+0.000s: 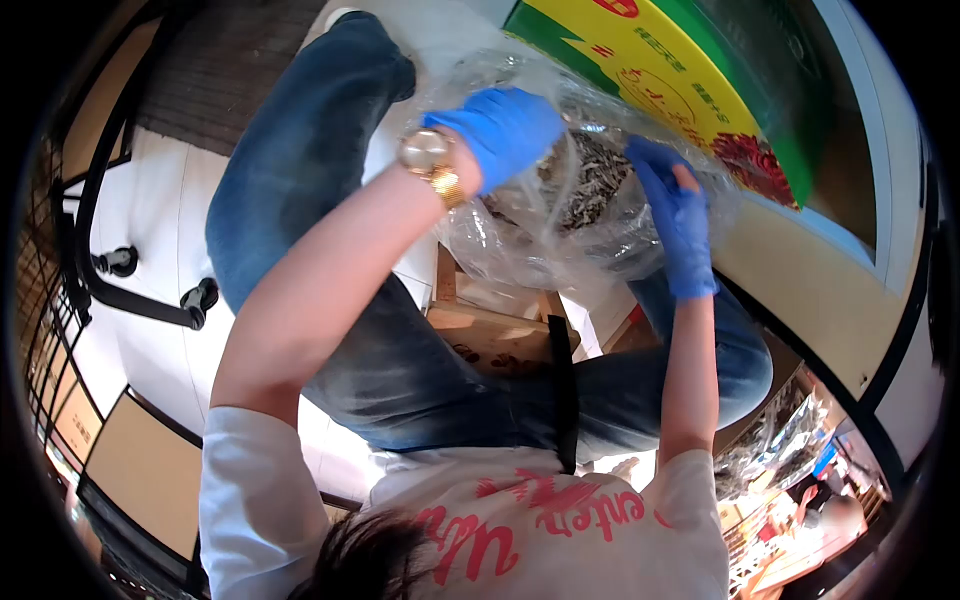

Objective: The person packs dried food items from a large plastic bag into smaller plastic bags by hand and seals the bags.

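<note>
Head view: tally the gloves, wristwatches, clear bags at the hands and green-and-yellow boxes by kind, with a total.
Blue gloves: 2, on the left hand and right hand
Wristwatch: 1
Clear bag: 1
Green-and-yellow box: 1
Total: 5

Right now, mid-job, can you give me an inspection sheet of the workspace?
Surface: support under the clear plastic bag cannot be made out; white floor tiles below.
Job's things: that bag, with dark pieces inside.
Clutter: green-and-yellow box beside the bag.
Grippers: left hand and right hand, both blue-gloved, at the bag; exact grip unclear.
Cables: nothing seen; a black strap shows at the lap.
Surroundings: black wheeled frame at left, wooden piece between the legs.
</note>
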`<state>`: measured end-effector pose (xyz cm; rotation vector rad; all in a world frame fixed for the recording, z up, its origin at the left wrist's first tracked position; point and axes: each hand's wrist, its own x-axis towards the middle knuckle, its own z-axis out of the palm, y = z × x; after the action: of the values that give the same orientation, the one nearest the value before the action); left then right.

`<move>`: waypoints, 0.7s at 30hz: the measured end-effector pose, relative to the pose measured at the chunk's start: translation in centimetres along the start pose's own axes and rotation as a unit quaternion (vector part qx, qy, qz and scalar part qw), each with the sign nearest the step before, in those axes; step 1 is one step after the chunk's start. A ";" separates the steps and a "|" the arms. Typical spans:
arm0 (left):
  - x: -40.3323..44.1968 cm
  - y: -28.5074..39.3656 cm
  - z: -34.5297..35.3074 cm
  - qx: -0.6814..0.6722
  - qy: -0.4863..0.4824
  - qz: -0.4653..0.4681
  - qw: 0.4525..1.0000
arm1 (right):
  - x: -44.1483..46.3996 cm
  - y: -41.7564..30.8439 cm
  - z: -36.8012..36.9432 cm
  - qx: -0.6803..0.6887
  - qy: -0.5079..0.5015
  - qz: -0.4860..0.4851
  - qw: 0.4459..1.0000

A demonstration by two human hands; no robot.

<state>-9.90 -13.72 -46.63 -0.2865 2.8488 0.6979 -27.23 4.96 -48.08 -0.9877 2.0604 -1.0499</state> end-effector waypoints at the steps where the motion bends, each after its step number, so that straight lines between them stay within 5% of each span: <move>1: -0.5 -0.5 -0.5 0.014 0.007 0.000 1.000 | 0.4 2.1 0.3 -0.018 -0.003 0.031 0.999; 4: -1.5 -2.6 0.1 0.019 0.090 0.002 0.996 | 1.0 14.8 2.5 -0.107 -0.044 0.107 0.988; 6: -2.5 -2.8 -1.1 0.006 0.086 -0.025 0.996 | -0.3 17.3 3.9 -0.248 -0.171 0.118 0.946; 9: -3.4 -3.0 -1.0 0.027 0.098 -0.031 0.994 | -2.2 17.9 6.6 -0.395 -0.206 0.029 0.895; 12: -3.4 -2.9 -0.6 0.024 0.097 -0.030 0.995 | -1.5 18.1 9.9 -0.335 -0.188 -0.015 0.923; 16: -3.6 -2.7 0.0 0.025 0.097 -0.018 0.995 | -0.5 14.0 14.8 -0.428 -0.280 0.029 0.859; 18: -3.7 -2.3 -0.5 0.014 0.031 -0.044 0.998 | -1.0 14.6 16.8 -0.457 -0.254 0.038 0.852; 21: -4.5 -2.3 -1.6 -0.051 0.064 0.003 0.997 | -1.5 16.5 17.9 -0.510 -0.165 -0.008 0.844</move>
<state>-5.28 -15.89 -45.22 -0.3498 2.9390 0.8588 -18.15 5.93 -70.70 -1.5262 2.2609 0.3388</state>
